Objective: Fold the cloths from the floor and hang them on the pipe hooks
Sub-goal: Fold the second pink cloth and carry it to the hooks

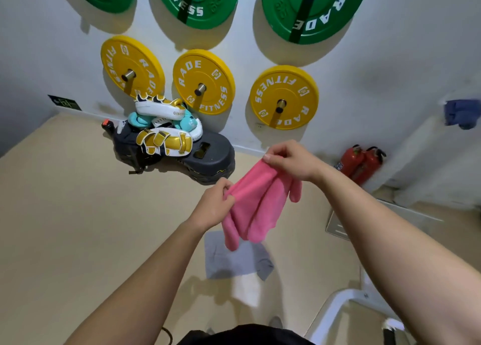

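A pink cloth point(256, 204) hangs in the air between my hands, bunched in loose folds. My left hand point(214, 205) pinches its lower left corner. My right hand point(289, 159) grips its upper edge, higher and further right. Below it on the beige floor lie a grey cloth point(234, 262) and a white cloth point(247, 288) that partly overlaps the grey one. A blue cloth point(460, 114) hangs at the right on the white wall, at the edge of the view; what holds it is not clear.
Yellow weight plates point(205, 80) and green plates point(309, 8) hang on wall pegs ahead. A pile of boxing pads point(164, 128) and a black base point(210, 157) sit by the wall. Two red fire extinguishers point(360, 162) stand at right. A white frame point(335, 308) is near my right.
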The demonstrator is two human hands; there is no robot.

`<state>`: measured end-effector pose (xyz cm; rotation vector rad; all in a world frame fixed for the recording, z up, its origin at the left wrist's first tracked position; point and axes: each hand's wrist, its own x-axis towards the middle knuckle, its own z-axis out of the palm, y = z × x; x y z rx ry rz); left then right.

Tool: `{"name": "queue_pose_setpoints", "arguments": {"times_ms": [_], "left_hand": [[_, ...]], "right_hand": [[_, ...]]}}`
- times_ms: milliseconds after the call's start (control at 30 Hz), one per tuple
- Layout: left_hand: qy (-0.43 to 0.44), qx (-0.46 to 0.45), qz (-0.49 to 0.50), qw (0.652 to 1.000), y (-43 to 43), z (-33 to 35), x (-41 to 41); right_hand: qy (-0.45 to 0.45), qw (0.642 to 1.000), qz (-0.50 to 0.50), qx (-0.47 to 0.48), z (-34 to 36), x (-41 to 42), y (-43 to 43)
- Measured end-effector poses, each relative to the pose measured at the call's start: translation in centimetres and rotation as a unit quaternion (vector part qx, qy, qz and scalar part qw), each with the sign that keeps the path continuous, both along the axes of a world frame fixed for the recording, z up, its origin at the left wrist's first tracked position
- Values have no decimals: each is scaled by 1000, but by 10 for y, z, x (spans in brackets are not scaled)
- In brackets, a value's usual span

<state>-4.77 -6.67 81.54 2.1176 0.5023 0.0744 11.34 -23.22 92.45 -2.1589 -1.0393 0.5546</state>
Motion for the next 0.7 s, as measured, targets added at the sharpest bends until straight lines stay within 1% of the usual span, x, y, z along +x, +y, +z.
{"name": "queue_pose_setpoints", "arguments": {"times_ms": [200, 267, 400, 467, 600, 700], "left_hand": [[11, 96, -27, 995, -13, 0, 13], [4, 84, -13, 996, -15, -3, 17], [-15, -1, 36, 999, -13, -5, 25], [-34, -25, 44, 998, -12, -4, 28], [-61, -24, 31, 997, -14, 0, 32], [-59, 19, 52, 997, -10, 3, 32]], "right_hand": [[-3, 1000, -23, 2, 7, 13, -35], [-6, 1000, -27, 7, 8, 17, -44], [-23, 999, -44, 11, 2, 30, -60], [-25, 997, -65, 19, -1, 37, -66], [-29, 994, -103, 8, -8, 46, -72], [-33, 993, -112, -2, -14, 49, -74]]}}
